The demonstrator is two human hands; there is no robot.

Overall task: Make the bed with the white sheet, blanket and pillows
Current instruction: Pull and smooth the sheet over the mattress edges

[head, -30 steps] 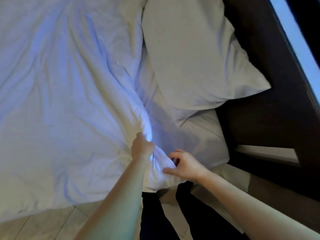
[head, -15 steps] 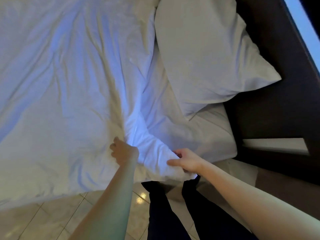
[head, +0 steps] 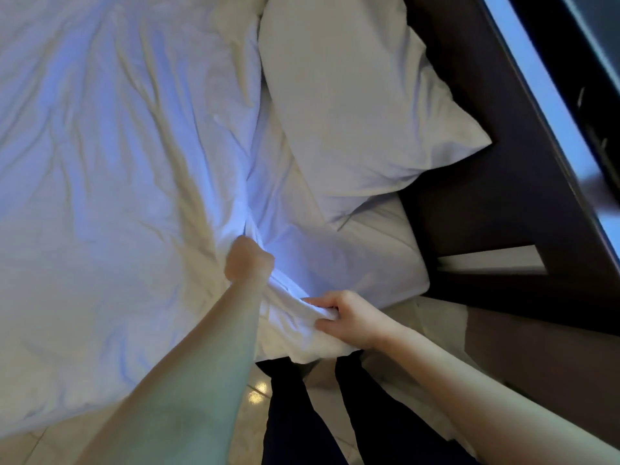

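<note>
fabric is bunched in both my grips. my left hand point(head: 249, 263) is clenched round a gathered fold of the blanket point(head: 117, 162), a little farther up the bed than half a second ago. my right hand point(head: 349, 318), just beside it and nearer me, still pinches the blanket's corner. beyond my right hand lies the white sheet point(head: 379, 243), then the pillow point(head: 352, 102) against the dark headboard point(head: 486, 169).

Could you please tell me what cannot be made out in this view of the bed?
Head view, left hand: fingertips buried in bunched blanket.
Pillow: top cut off by the upper edge.
Sheet: mostly covered by blanket and pillow.
Right hand: palm hidden against the fabric it grips.
</note>
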